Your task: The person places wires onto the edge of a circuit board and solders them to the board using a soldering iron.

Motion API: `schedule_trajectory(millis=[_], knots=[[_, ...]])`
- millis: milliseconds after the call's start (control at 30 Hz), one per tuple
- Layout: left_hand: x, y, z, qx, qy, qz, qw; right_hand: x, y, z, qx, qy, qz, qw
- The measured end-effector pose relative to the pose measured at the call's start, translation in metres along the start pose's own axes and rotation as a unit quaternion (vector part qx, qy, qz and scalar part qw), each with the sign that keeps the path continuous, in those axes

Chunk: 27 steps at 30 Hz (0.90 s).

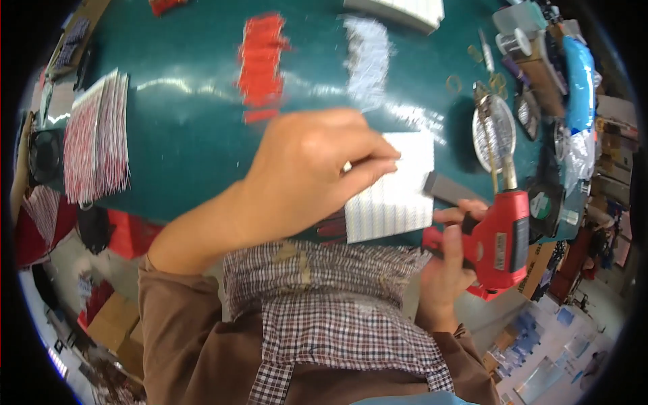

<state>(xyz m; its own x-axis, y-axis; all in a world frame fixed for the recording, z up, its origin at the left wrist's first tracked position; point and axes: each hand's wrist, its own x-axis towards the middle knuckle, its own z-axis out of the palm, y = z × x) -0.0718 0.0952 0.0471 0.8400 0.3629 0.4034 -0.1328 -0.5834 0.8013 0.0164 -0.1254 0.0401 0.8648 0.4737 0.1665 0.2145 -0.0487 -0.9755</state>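
Note:
My left hand is over the green table, its thumb and forefinger pinched together at the white striped panel. Whatever lies between those fingertips is too small and blurred to make out. On the right, the fingers of my right hand curl round a red pistol-shaped soldering gun. Its long metal nozzle points away from me over a foil-lined dish. A dark grey flat bar lies between the panel and the gun. Beyond my left hand are a bundle of short red wires and a bundle of white wires.
Panels with red and white wires hang at the table's left edge. A white stack lies at the far edge. Along the right stand a wire spool, scissors, a blue plastic bag and a black roll.

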Motion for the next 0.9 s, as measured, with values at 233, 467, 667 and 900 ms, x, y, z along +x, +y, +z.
schedule_trajectory(millis=[233,467,667,900], knots=[[-0.035,-0.007,0.002,0.163,-0.055,0.038,0.984,-0.032,0.009,-0.039,0.051,-0.048,0.093,0.993],[-0.066,-0.012,0.010,0.271,-0.064,0.095,0.956,-0.057,0.006,-0.060,0.012,-0.155,0.124,0.980],[-0.071,-0.017,0.012,0.277,-0.038,0.119,0.953,-0.070,0.017,-0.085,-0.116,-0.265,0.105,0.951],[-0.072,-0.019,0.015,0.280,-0.042,0.123,0.951,-0.078,0.021,-0.086,-0.079,-0.276,0.169,0.943]])
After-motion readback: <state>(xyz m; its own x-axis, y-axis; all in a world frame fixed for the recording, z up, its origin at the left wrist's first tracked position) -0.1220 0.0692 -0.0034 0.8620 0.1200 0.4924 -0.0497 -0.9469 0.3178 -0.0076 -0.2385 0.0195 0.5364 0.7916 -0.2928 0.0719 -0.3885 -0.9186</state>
